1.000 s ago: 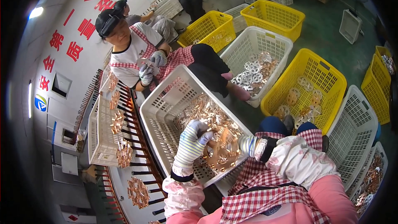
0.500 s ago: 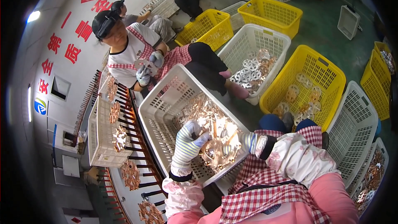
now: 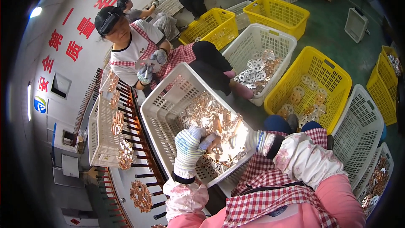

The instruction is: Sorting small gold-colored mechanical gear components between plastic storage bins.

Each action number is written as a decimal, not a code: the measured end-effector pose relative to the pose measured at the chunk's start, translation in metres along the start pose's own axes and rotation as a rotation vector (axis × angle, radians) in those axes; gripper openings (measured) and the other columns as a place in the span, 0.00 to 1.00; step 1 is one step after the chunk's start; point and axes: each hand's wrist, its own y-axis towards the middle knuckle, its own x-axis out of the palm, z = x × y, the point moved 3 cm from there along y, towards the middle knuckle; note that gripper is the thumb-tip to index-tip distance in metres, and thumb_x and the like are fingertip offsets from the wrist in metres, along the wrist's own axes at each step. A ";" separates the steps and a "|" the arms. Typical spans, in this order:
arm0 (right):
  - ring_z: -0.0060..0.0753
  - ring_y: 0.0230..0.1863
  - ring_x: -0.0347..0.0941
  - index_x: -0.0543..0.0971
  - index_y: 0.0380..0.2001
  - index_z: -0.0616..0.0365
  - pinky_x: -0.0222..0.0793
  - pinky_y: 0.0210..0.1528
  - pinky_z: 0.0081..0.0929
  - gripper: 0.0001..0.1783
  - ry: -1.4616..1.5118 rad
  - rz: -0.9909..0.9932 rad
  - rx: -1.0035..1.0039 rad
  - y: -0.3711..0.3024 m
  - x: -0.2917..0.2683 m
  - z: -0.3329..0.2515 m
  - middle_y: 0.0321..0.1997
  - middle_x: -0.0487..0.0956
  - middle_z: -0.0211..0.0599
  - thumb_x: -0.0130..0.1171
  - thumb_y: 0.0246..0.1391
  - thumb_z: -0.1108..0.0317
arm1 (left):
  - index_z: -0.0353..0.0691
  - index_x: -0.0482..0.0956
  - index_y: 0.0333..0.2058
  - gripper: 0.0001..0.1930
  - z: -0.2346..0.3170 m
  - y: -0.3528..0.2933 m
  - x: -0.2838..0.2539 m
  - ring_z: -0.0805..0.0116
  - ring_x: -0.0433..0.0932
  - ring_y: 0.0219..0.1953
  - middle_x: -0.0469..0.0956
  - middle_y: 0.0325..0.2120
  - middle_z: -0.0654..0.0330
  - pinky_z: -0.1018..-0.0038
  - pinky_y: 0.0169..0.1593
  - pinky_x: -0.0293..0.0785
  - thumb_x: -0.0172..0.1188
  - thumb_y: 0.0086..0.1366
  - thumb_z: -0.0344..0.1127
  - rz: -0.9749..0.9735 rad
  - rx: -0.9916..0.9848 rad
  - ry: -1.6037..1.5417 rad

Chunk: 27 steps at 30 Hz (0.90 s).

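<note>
My left hand [image 3: 189,147], in a striped knit glove, is closed over the near left part of a white plastic crate [image 3: 162,86]. Between its thumb and fingers is a copper-coloured metal part [image 3: 214,142], blurred and seen nearly edge-on. My right hand [image 3: 254,141], also gloved, is at the crate's right rim; glare washes out its fingers, and whether it grips anything is not visible. Below both hands a heap of shiny copper-coloured cut-out metal parts [image 3: 202,112] fills the crate's bottom.
A rack with dark pegs [image 3: 141,147] carries copper parts [image 3: 140,196] left of the crate. Across from me a co-worker [image 3: 135,55] holds a flat metal part. A yellow crate [image 3: 333,69] and another white crate [image 3: 287,40], both holding metal parts, stand to the right.
The round metal part that faced up between my hands has turned nearly edge-on at my left hand. My left fingers have curled in. The copper parts on the pegs have shifted toward me.
</note>
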 end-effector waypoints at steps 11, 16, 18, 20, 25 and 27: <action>0.42 0.27 0.74 0.79 0.25 0.53 0.68 0.30 0.42 0.06 -0.295 -0.012 -0.133 -0.028 0.010 0.003 0.23 0.77 0.38 0.57 0.43 0.66 | 0.41 0.66 0.18 0.18 -0.015 -0.027 0.014 0.76 0.69 0.16 0.68 0.13 0.64 0.75 0.21 0.64 0.69 0.55 0.36 0.172 -0.464 -0.470; 0.44 0.29 0.75 0.79 0.26 0.54 0.69 0.32 0.42 0.07 -0.435 0.016 -0.192 0.052 -0.014 -0.023 0.25 0.78 0.39 0.57 0.44 0.65 | 0.40 0.66 0.18 0.19 -0.003 -0.012 0.011 0.72 0.64 0.14 0.63 0.12 0.62 0.75 0.21 0.62 0.71 0.52 0.36 0.068 -0.069 -0.179; 0.44 0.30 0.75 0.79 0.27 0.55 0.70 0.33 0.42 0.07 -0.497 0.022 -0.214 0.036 -0.008 -0.021 0.26 0.78 0.40 0.57 0.44 0.65 | 0.40 0.67 0.18 0.18 -0.014 -0.024 0.015 0.76 0.65 0.16 0.67 0.12 0.63 0.76 0.21 0.64 0.71 0.53 0.36 0.080 -0.362 -0.516; 0.45 0.31 0.76 0.80 0.28 0.55 0.70 0.34 0.42 0.08 -0.548 0.013 -0.239 -0.019 0.012 -0.003 0.26 0.79 0.40 0.58 0.44 0.65 | 0.40 0.67 0.18 0.18 -0.009 -0.024 0.022 0.81 0.67 0.19 0.69 0.13 0.67 0.78 0.23 0.65 0.70 0.55 0.36 0.107 -0.503 -0.683; 0.46 0.32 0.76 0.80 0.30 0.56 0.71 0.36 0.42 0.09 -0.678 0.031 -0.297 0.047 0.016 -0.026 0.28 0.80 0.41 0.58 0.44 0.65 | 0.40 0.73 0.24 0.09 -0.028 -0.037 0.025 0.82 0.67 0.20 0.71 0.17 0.69 0.82 0.23 0.64 0.61 0.62 0.33 0.178 -0.532 -0.627; 0.47 0.33 0.77 0.80 0.30 0.56 0.72 0.37 0.42 0.10 -0.743 0.041 -0.318 0.053 0.016 -0.033 0.29 0.80 0.41 0.59 0.44 0.64 | 0.41 0.76 0.29 0.05 -0.042 -0.039 0.020 0.82 0.69 0.20 0.74 0.19 0.67 0.82 0.20 0.63 0.57 0.65 0.33 0.493 -0.255 -0.422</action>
